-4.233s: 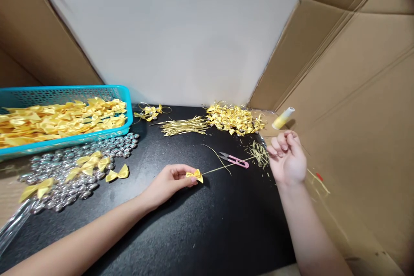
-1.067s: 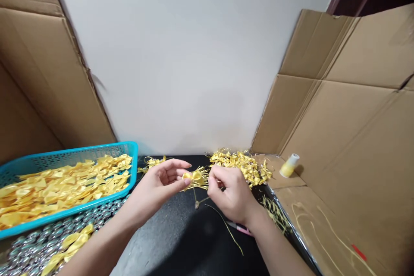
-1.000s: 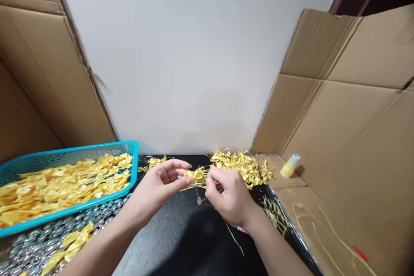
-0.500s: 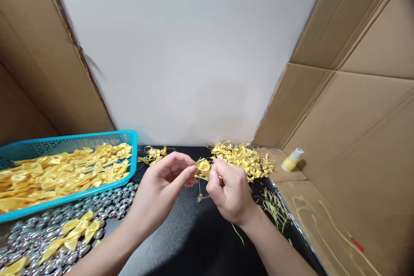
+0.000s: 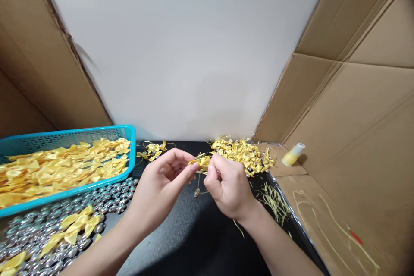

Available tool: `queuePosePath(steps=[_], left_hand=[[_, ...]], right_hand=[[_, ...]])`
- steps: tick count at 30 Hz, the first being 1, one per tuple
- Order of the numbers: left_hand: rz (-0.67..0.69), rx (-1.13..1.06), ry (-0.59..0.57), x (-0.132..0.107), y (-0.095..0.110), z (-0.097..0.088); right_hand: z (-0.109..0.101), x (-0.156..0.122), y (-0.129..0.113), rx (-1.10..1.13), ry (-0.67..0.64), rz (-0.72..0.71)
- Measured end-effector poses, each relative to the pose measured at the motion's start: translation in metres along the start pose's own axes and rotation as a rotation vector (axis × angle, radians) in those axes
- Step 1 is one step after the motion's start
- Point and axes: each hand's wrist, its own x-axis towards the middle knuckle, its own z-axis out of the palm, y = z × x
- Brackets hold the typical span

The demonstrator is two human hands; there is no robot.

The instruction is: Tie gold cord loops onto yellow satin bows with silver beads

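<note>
Between my hands is a yellow ribbon bow [image 5: 203, 162], held over the black table. My left hand [image 5: 166, 177] pinches its left side between thumb and fingertips. My right hand [image 5: 228, 185] is closed in a fist at the bow's right side, and thin yellow cord runs into it. Below the bow a small silver bead [image 5: 196, 192] dangles on a cord. A loose cord end [image 5: 239, 228] hangs under my right hand. What lies inside the right fist is mostly hidden.
At left, a turquoise basket [image 5: 133, 151] holds many yellow bows. Silver beads [image 5: 119, 196] and a few bows [image 5: 79, 226] lie before it. Bows with cords are piled at the back [image 5: 242, 155]. Cord scraps [image 5: 274, 202], a thread spool [image 5: 293, 155] and cardboard walls [image 5: 371, 108] stand right.
The bow has turned slightly and sits a little nearer my left fingertips. The hanging bead has swung slightly left. Both hands keep their grip while the camera view shifts a little.
</note>
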Motion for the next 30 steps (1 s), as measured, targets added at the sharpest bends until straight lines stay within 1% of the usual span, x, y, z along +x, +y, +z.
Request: queuePosePath(steps=[10,20,25,30], left_hand=[[-0.002,-0.002,0.035,-0.0016,0.0002,0.0037],[0.007,0.021,0.027,-0.001,-0.0005,0.0018],[-0.003,0.016,0.027,-0.0025,-0.0004,0.0021],[0.017,0.014,0.053,-0.0041,0.0008,0.0034]], right_hand=[[-0.0002,0.0007,-0.0017,-0.064,0.01,-0.008],[-0.0005,0.0003,-0.0022,-0.138,0.009,-0.011],[0.0016,-0.0001,-0.0021,-0.195,0.038,-0.072],[0.0028,-0.0001,-0.0022,-0.187,0.073,-0.133]])
